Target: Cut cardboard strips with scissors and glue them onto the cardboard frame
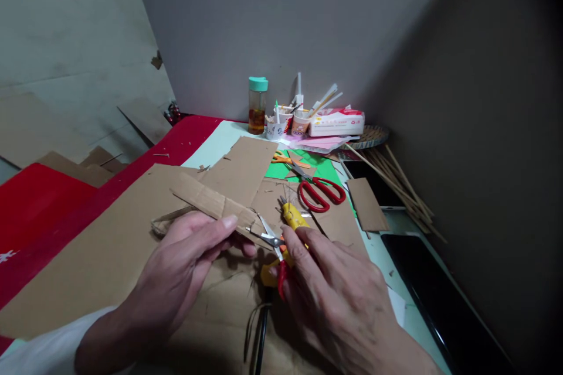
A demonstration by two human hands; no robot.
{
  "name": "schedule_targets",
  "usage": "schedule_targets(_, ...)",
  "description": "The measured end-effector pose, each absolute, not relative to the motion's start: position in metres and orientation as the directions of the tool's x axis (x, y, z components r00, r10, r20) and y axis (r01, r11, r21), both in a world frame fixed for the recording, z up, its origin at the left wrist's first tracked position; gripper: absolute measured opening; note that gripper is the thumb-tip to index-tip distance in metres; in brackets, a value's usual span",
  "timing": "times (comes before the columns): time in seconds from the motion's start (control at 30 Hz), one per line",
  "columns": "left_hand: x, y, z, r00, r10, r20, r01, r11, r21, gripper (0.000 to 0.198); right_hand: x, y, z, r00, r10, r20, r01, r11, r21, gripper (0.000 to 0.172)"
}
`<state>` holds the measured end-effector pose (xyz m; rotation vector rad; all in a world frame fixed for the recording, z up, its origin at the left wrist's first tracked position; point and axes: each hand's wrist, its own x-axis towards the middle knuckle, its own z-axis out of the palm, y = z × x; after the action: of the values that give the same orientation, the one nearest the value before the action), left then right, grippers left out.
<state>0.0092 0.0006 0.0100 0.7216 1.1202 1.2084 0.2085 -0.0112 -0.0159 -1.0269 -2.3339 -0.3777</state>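
My left hand [189, 255] pinches a long strip of cardboard [206, 196] between thumb and fingers. In my right hand [334, 287] is a pair of small scissors [273, 241], with red showing on the handle. Their blades are spread at the right end of the strip, one on each side of its edge as far as I can see. Below and behind my right hand lies a yellow hot glue gun [294, 215], partly covered by the fingers, with a black cord [263, 334] running toward me. A bent cardboard piece [169, 220] shows behind my left hand.
Large cardboard sheets [109, 228] cover the table. Red-handled scissors [321, 190] and orange scissors [290, 159] lie beyond. A drink bottle [257, 106], paper cups [300, 123] and a tissue pack [337, 123] stand at the back. Sticks [404, 187] and a black phone-like slab [435, 293] are at right.
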Motion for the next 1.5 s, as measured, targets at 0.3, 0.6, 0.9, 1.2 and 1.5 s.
schedule_targets(0.3, 0.010, -0.001, 0.011, 0.132, 0.946, -0.296, -0.366, 0.324, 0.872, 0.024, 0.210, -0.014, -0.004, -0.560, 0.753, 0.346, 0.635, 0.658, -0.405, 0.026)
schedule_targets(0.6, 0.005, 0.003, 0.014, 0.138, 0.939, -0.316, -0.414, 0.344, 0.842, 0.018, 0.211, -0.015, 0.010, -0.445, 0.823, 0.353, 0.413, 0.538, -0.735, 0.015)
schedule_targets(0.9, 0.005, 0.003, 0.015, 0.102, 0.926, -0.364, -0.361, 0.376, 0.853, 0.017, 0.217, -0.012, 0.016, -0.460, 0.846, 0.268, 0.431, 0.477, -0.766, 0.036)
schedule_targets(1.2, 0.008, 0.006, 0.014, 0.107, 0.936, -0.334, -0.358, 0.350, 0.866, 0.016, 0.215, -0.010, 0.008, -0.485, 0.824, 0.292, 0.559, 0.549, -0.622, 0.009)
schedule_targets(1.5, 0.007, 0.005, 0.005, 0.099, 0.953, -0.287, -0.331, 0.304, 0.893, 0.016, 0.217, -0.006, -0.010, -0.613, 0.612, 0.500, 0.671, 0.737, -0.078, 0.026)
